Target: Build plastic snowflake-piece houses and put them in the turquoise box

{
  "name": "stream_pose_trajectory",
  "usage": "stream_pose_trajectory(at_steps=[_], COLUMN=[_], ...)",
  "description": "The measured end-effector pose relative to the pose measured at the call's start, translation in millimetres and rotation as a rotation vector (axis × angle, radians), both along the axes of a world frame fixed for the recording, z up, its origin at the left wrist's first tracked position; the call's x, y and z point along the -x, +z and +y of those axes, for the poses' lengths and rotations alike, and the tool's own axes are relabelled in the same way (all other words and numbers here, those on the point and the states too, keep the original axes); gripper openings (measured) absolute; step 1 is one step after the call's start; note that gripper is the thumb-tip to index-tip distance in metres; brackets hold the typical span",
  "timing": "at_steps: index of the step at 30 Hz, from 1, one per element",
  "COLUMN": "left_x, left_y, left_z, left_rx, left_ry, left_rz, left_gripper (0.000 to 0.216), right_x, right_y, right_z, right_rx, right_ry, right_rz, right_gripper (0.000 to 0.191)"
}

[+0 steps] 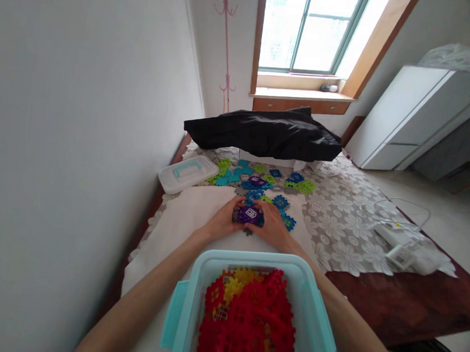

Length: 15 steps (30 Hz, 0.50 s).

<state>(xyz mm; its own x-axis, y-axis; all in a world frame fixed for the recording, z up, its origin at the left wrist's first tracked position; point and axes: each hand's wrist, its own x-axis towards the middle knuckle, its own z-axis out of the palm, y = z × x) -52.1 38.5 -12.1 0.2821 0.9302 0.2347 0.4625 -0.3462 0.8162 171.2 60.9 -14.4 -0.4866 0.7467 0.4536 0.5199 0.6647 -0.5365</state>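
Observation:
Between my two hands is a purple plastic building piece (250,214) with a white window pattern, low over the white cloth. My left hand (229,217) wraps round its left side, where a grey piece shows. From the right, my right hand (271,221) grips the other side with curled fingers. Just beyond them lie loose blue gear-edged pieces (281,202) and a pile with another purple piece (257,181) on top. Close to me, between my forearms, stands a light-blue tub (314,310) holding red pieces (241,321) and yellow pieces (238,283).
A clear lid (187,174) with a turquoise handle lies at the left by the wall. Black sheeting (262,132) covers something at the table's far end. On the right are a white box and cable (400,256) on the flowered tablecloth (344,221). A white fridge (404,113) stands beyond.

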Motion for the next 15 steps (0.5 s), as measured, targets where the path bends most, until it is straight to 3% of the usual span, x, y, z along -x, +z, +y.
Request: stream_pose_trajectory(at_steps=[5,15], left_x=[0,0], left_y=[0.0,22.5], left_z=[-1,-9], left_rx=[-0.075,-0.448], left_ry=[-0.016,-0.129], left_rz=[0.053,0.259], left_gripper=[0.081,0.064], right_x=[0,0], right_y=[0.6,-1.9], right_z=[-2,-5], right_rx=[-0.024,0.019], right_ry=[0.069,0.118], right_rz=[-0.028,0.104], right_gripper=[0.070,0.071])
